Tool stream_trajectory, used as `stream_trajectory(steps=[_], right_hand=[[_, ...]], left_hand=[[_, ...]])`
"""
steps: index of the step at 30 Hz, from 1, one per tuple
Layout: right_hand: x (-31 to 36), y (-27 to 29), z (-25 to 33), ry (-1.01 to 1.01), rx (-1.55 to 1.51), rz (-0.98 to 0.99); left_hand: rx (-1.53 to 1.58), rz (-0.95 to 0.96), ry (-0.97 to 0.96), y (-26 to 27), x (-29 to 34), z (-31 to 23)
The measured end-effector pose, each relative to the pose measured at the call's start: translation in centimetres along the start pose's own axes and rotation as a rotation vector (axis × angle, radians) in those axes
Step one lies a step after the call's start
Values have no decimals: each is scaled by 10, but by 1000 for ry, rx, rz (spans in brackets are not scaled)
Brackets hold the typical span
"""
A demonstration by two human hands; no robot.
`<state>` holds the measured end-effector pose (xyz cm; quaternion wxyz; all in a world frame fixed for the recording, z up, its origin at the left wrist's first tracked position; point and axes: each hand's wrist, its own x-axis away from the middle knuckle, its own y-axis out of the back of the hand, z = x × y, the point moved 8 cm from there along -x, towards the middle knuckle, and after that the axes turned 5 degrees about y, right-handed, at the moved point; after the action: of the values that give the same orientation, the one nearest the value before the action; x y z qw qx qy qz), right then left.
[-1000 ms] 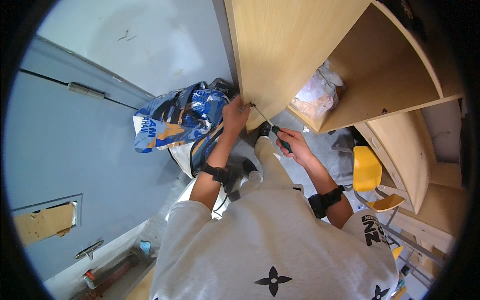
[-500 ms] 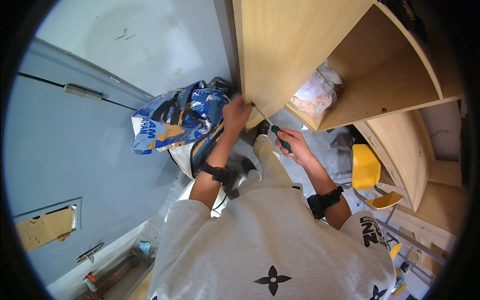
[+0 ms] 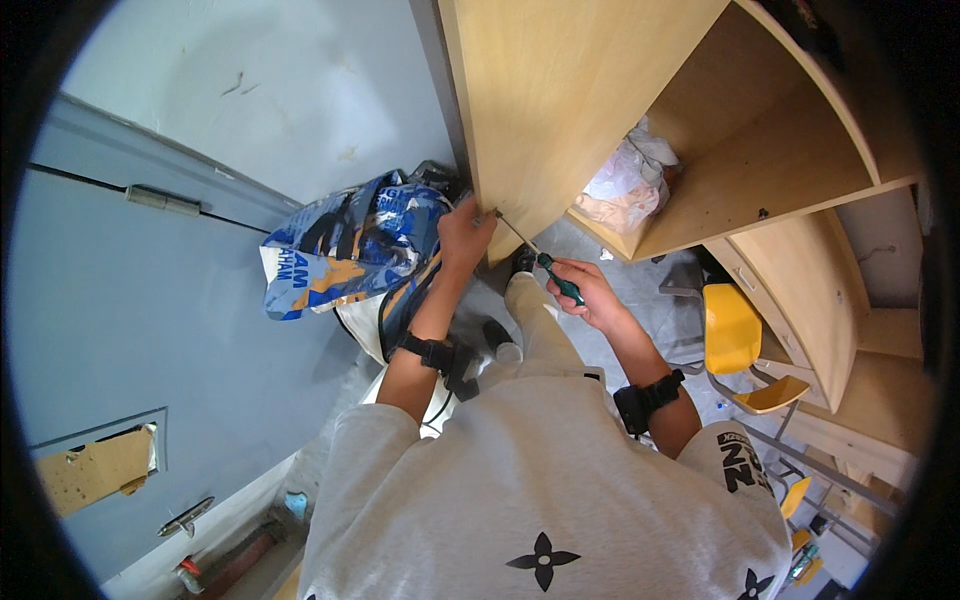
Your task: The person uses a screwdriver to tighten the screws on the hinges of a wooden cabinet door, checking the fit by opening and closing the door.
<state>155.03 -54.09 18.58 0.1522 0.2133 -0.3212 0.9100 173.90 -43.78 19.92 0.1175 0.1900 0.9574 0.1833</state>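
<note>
My right hand (image 3: 590,293) is closed around the green and dark handle of a screwdriver (image 3: 560,279). The thin metal shaft slants up and left, its tip at a small dark fitting (image 3: 498,213) near the edge of a pale wooden cabinet door (image 3: 560,90). At that same edge my left hand (image 3: 466,238) is closed, its fingers bent around the door beside the fitting; part of the fingers is hidden. A blue, white and orange printed bag (image 3: 345,235) lies just left of my left hand.
Right of the door, an open wooden compartment (image 3: 770,120) holds a whitish plastic bag (image 3: 630,185). Yellow chairs (image 3: 732,330) stand by a wooden desk (image 3: 790,290) on the right. A blue-grey door (image 3: 150,320) with a metal handle (image 3: 186,516) fills the left side.
The view has shifted slightly, so the cabinet and bag sit a little further left. Both hands keep their places, with the screwdriver still at the fitting.
</note>
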Motion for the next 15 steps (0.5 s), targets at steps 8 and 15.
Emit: stream_trajectory(steps=[8, 15], right_hand=[[-18, 3, -55, -357, -759, 265], [-15, 4, -48, -41, -349, 122]], left_hand=[[68, 50, -1, -6, -4, 21], [32, 41, 6, -3, -1, 9]])
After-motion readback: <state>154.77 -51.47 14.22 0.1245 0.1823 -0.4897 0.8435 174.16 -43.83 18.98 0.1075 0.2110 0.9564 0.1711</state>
